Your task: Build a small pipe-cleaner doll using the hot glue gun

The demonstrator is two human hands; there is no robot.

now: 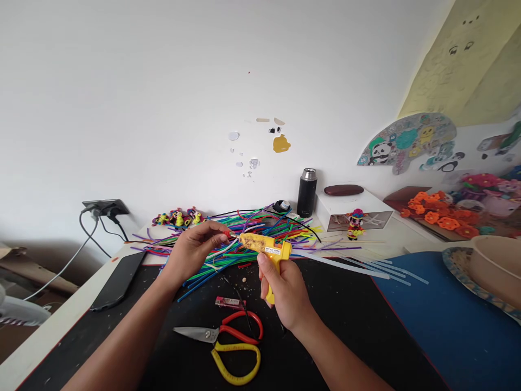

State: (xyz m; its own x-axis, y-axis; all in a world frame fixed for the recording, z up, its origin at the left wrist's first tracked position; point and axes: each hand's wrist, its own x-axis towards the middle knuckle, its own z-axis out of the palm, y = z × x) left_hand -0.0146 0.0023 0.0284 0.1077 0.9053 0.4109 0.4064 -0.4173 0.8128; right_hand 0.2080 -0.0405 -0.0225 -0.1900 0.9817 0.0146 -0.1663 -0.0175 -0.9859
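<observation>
My right hand (285,290) is wrapped round the handle of a yellow hot glue gun (256,243), its nozzle pointing left. A long translucent glue stick (337,262) sticks out of the gun's back end. Pinched in the fingers of my left hand (193,252) is a small red piece (227,234), held right at the nozzle tip; its exact shape is mostly hidden. Behind both hands spreads a pile of coloured pipe cleaners (260,220). Below them, scissors (215,335) with one red and one yellow handle lie beside a pink lighter (230,302) on the black mat (163,347).
A phone (118,282) lies at the left, near a wall socket (106,208) with cables. Several small figures (177,217) sit behind the pile. At the right stand a black thermos (306,193), a white box (354,203), a figure (355,224), orange flowers (437,212) and a bowl (496,266).
</observation>
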